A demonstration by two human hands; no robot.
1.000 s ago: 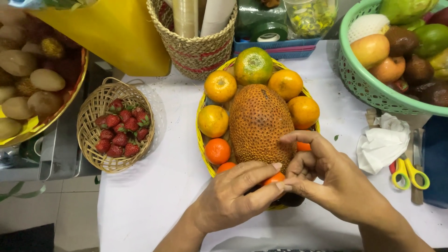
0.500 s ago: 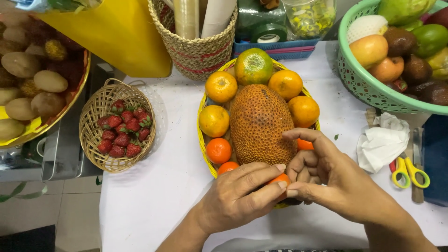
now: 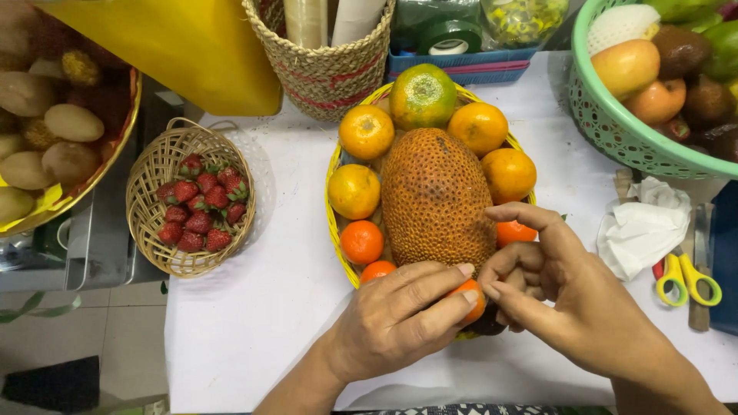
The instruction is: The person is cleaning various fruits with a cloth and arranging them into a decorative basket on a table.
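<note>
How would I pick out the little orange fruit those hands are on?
Find the yellow oval basket in the middle of the white table, filled by a big brown bumpy fruit. At its near end, the left hand pinches a small orange fruit, the right hand beside it. It is the only fruit under fingers.

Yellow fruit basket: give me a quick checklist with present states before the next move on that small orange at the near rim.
1. Left hand grips small orange: ok, fingers curl over it.
2. Right hand free to help: ok, fingertips beside the orange, holding nothing clearly seen.
3. Big bumpy fruit settled in yellow basket: ok, lying flat.
4. Gap under the orange: cannot tell, hands hide it.
5. Scissors out of the way: ok, off to the right.
</note>
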